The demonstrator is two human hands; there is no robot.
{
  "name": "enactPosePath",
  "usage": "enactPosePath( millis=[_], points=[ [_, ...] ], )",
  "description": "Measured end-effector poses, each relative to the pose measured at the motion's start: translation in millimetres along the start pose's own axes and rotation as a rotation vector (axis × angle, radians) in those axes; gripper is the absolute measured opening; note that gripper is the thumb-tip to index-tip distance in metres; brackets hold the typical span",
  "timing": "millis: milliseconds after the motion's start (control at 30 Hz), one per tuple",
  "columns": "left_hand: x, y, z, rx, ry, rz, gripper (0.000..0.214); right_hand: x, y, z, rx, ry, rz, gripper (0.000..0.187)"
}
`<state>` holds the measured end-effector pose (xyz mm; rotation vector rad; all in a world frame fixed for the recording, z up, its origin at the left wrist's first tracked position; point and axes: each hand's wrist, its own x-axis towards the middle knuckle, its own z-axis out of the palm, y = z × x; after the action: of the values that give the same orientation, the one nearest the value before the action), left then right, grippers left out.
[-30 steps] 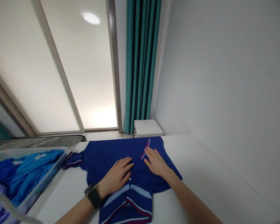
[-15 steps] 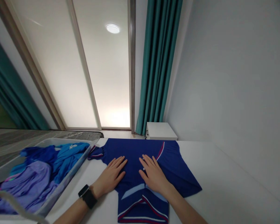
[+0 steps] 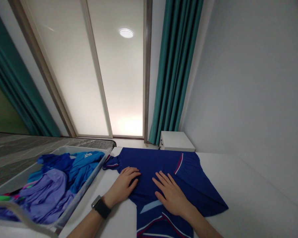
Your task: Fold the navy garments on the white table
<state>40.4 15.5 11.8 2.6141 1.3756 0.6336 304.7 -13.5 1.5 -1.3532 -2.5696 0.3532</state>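
Observation:
A navy blue shirt (image 3: pixel 151 158) with red and white trim and a pale blue stripe lies spread on the white table (image 3: pixel 218 181), its collar toward me. My left hand (image 3: pixel 125 183) rests on the shirt's left edge, fingers together and bent a little, with a black watch on the wrist. Flat on the middle of the shirt lies my right hand (image 3: pixel 171 193), fingers spread. Neither hand grips the cloth visibly. The short sleeve at the far left sticks out past the body, while the cloth on the right fans out to a point.
To the left stands a clear plastic bin (image 3: pixel 86 188) holding purple and blue clothes (image 3: pixel 49 188). A pale curved bar (image 3: pixel 20 215) crosses the lower left corner. Behind the table are a small white cabinet (image 3: pixel 177 140), a teal curtain (image 3: pixel 176 72) and frosted sliding doors (image 3: pixel 124 86).
The whole view has shifted, so everything appears farther right. My left hand's fingers have drawn in and bent slightly; my right hand has slid a little toward me over the shirt.

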Motion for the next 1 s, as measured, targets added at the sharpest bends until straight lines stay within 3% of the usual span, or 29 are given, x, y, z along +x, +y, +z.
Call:
enactPosePath(
  millis=[200,333,600,767,1000],
  points=[
    [0,-37,-17.8,0.034,0.200,-0.201,0.029,1,3,1,0.025,-0.057,0.014,0.053],
    [-3,-47,-18.5,0.077,0.225,-0.278,0.028,1,6,3,0.033,-0.067,0.014,0.053],
    [-5,-14,10.4,0.092,0.090,-0.031,0.045,0,3,2,0.002,-0.045,0.011,0.053],
    [-8,-8,25.9,0.209,-0.016,0.010,0.053,-3,2,0,-0.012,-0.031,0.008,0.053],
    [-6,-4,29.5,0.248,-0.042,0.034,0.053,-11,6,-3,-0.031,-0.017,-0.005,0.052]
  ],
)
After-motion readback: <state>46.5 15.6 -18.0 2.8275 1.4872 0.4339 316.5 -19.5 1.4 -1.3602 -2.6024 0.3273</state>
